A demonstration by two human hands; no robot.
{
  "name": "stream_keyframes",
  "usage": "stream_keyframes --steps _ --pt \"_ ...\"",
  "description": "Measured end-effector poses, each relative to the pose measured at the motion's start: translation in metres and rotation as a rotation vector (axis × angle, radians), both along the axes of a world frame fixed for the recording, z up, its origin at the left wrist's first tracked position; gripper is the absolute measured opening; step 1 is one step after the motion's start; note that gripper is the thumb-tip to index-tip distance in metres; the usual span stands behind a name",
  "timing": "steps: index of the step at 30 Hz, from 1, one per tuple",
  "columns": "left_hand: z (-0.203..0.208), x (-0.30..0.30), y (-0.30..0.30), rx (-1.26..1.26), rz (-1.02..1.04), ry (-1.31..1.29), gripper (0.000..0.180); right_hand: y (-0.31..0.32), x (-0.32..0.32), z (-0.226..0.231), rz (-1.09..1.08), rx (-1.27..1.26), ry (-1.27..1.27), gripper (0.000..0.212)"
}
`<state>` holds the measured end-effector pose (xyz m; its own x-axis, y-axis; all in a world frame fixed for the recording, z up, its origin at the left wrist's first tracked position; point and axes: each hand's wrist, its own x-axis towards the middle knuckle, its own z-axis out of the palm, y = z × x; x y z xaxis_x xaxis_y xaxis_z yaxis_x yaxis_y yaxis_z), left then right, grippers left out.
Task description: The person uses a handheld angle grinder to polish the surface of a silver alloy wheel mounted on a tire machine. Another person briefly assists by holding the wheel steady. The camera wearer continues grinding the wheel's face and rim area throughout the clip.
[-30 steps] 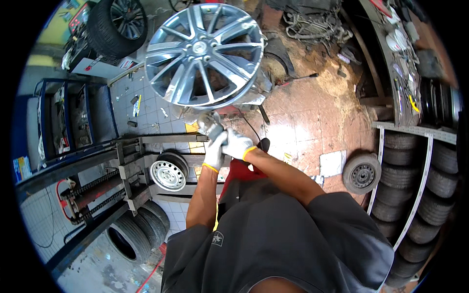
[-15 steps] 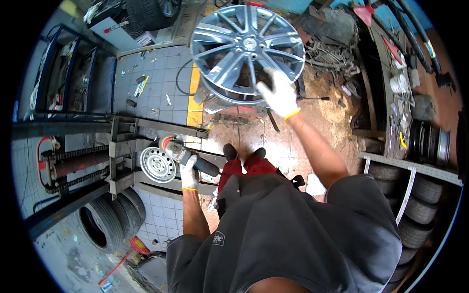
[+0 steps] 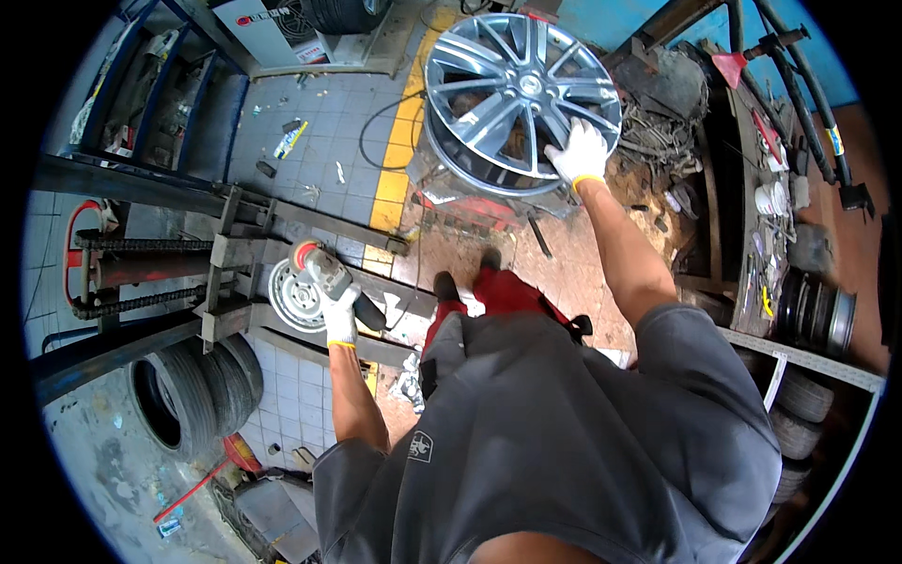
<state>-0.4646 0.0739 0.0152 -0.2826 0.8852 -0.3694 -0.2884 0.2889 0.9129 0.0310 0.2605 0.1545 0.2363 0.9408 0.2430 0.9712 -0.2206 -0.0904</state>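
Note:
A silver-grey multi-spoke alloy wheel lies face up on a low stand at the far middle. My right hand, in a white glove with a yellow cuff, grips its near right rim, fingers over the edge between the spokes and thumb apart. At the left, my gloved left hand is closed around the body of an angle grinder. The grinder's round reddish disc points up and away from me. Below it lies a pale steel wheel with small round holes, partly hidden by the grinder.
Metal lift arms cross the left side. Several tires stand at the lower left. A cluttered workbench runs along the right, with tires beneath its near end. A black cable loops beside the stand.
The view has shifted, so the alloy wheel sits farther right. My right hand has settled from spread fingers onto its rim. My left hand has swung the grinder to a more upright angle.

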Motion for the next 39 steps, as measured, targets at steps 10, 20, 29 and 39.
stream_keyframes --steps 10,20,29,39 --pt "-0.016 0.02 0.014 -0.042 -0.152 0.066 0.052 -0.001 -0.005 0.008 -0.03 -0.106 -0.007 0.082" --pt "-0.011 0.056 0.029 -0.103 -0.234 -0.087 0.045 -0.007 -0.039 0.016 -0.102 -0.163 0.084 0.087" --pt "-0.011 0.076 0.041 -0.114 -0.338 -0.093 0.042 -0.004 -0.064 0.019 -0.1 -0.167 0.187 0.089" --pt "-0.011 0.11 0.072 -0.136 -0.479 -0.143 0.035 0.001 -0.062 0.002 0.009 -0.121 0.411 0.102"
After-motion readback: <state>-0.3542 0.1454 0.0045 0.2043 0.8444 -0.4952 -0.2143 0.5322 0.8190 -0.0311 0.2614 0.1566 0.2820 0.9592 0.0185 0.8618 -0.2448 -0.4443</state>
